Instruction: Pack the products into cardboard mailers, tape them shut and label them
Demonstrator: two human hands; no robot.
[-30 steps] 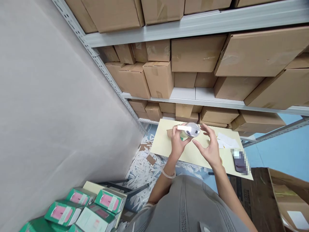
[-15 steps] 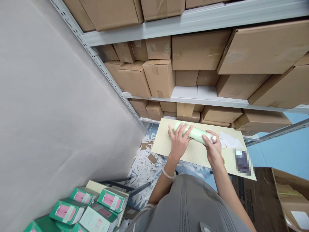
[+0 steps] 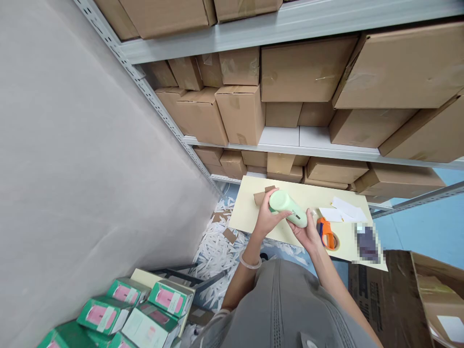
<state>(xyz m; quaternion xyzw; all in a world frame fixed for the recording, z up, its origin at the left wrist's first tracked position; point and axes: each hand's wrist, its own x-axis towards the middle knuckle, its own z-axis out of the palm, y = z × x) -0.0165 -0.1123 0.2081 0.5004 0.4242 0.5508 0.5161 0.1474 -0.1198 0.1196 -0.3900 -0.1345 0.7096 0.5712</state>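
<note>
A pale green bottle (image 3: pixel 290 205) is held in both hands above the cream tabletop (image 3: pixel 243 208), tilted so its round flat end faces up toward me. Around that end on the left curls my left hand (image 3: pixel 268 216), its thumb lying across the bottle's side near small dark print. My right hand (image 3: pixel 306 233) grips the other end from below and the right; the cap is not visible from here. Just right of that hand lies an orange and blue tape dispenser (image 3: pixel 327 234). Brown cardboard pieces (image 3: pixel 259 198) rest on the table behind my left hand.
White papers (image 3: pixel 348 210) and a blurred-out dark item (image 3: pixel 367 243) lie at the table's right. Shelves of cardboard boxes (image 3: pixel 239 116) rise behind. Green boxes (image 3: pixel 97 311) are stacked lower left, paper strips (image 3: pixel 217 246) litter the floor, and an open carton (image 3: pixel 391 295) stands lower right.
The bottle has turned from lying sideways to having its flat end toward me. My left fingers have wrapped around it, and my right hand has shifted lower left, uncovering the tape dispenser.
</note>
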